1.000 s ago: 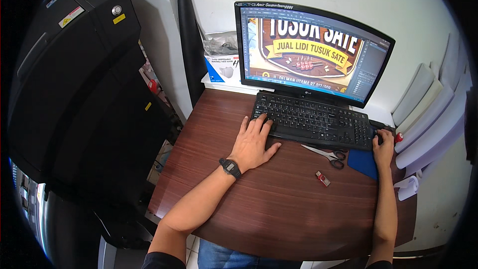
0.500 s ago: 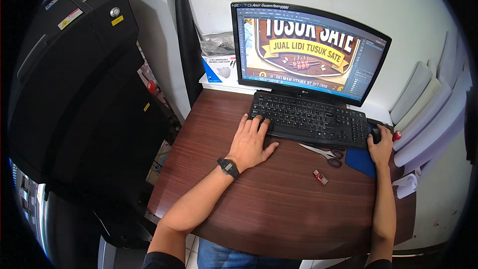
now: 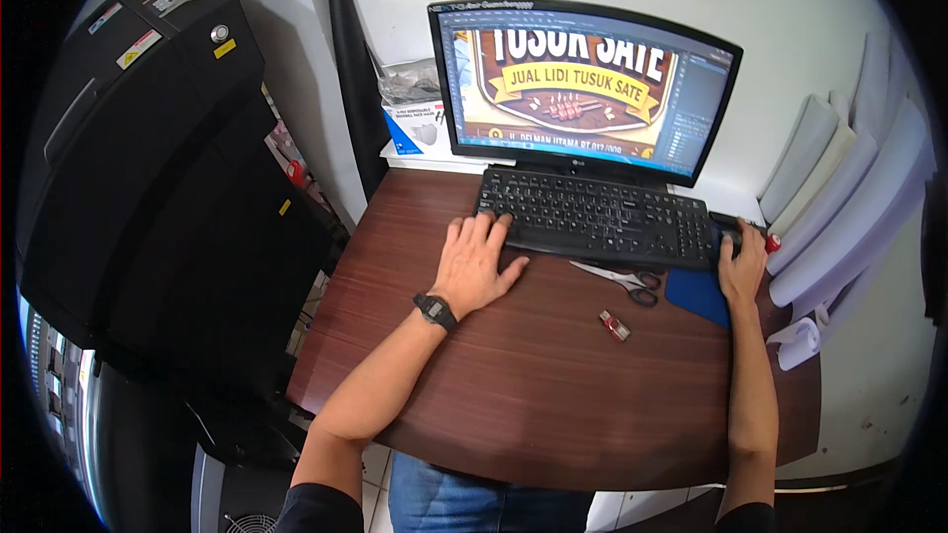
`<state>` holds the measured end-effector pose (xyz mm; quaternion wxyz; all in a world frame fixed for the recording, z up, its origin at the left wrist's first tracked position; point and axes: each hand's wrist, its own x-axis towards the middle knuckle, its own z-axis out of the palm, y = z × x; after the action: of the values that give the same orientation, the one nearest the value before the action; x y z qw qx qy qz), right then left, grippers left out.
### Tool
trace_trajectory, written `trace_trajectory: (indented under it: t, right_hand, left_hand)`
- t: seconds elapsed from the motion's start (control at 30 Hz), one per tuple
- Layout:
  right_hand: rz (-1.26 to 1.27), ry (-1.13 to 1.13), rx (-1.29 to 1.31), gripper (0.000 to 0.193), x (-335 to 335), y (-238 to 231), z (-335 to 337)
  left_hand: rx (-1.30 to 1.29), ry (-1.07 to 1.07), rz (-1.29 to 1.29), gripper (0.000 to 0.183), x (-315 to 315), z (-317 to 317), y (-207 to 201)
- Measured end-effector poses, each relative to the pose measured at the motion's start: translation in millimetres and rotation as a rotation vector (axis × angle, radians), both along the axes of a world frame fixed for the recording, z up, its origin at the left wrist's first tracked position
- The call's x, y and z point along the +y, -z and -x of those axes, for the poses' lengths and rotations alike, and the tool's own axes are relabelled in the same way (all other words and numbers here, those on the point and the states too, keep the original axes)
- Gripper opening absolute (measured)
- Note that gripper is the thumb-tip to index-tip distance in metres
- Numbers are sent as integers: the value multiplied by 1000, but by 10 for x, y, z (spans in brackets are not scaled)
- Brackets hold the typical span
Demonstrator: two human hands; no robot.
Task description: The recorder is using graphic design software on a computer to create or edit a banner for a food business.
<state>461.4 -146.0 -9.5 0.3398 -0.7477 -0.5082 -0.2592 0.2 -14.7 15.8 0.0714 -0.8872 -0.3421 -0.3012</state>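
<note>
My left hand (image 3: 474, 262) rests at the lower left corner of a black keyboard (image 3: 592, 212). Its fingertips touch the keys there, while the thumb stretches apart over the wooden desk. A black digital watch (image 3: 434, 310) is on that wrist. At the keyboard's right end, my right hand (image 3: 745, 271) is curled over a dark computer mouse (image 3: 730, 240), mostly covered by the fingers. Beneath it lies a blue mouse pad (image 3: 696, 294). Behind the keyboard a monitor (image 3: 583, 89) shows a brown and yellow banner design inside an editing program.
Scissors (image 3: 632, 281) and a red and silver USB stick (image 3: 614, 325) lie on the desk (image 3: 553, 395) between my arms. Paper rolls (image 3: 839, 188) lean against the wall at right. A face mask box (image 3: 415, 128) sits left of the monitor; a big black machine (image 3: 148, 188) fills the left side.
The whole view has shifted a little, so the desk and its things appear farther up and left. Both hands keep nearly the same places on the keyboard and mouse.
</note>
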Motion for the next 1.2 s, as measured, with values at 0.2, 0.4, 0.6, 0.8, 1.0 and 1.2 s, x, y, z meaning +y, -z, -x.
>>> trace_trajectory:
  t: [0.2, 0.4, 0.6, 0.8, 1.0, 1.2]
  right_hand:
    - [-54, 7, 24, 41, 35, -6, 0]
    - [-44, 12, 123, 41, 48, -57, 69]
    - [-31, 26, 172, 44, 28, -31, -2]
    - [-33, 24, 187, 46, 23, -60, 53]
    - [-16, 27, 225, 47, 16, -63, 53]
    - [-47, 17, 235, 48, 48, -38, 27]
  left_hand:
    - [103, -15, 64, 64, 30, -36, 27]
    - [375, -20, 157, 78, 81, -232, -361]
    - [797, -72, 306, 89, 174, -669, -608]
    - [1018, -125, 412, 97, 257, -843, -722]
    - [1175, -72, 311, 92, 166, -1000, -914]
    - [572, 181, -88, 56, 338, -957, -1042]
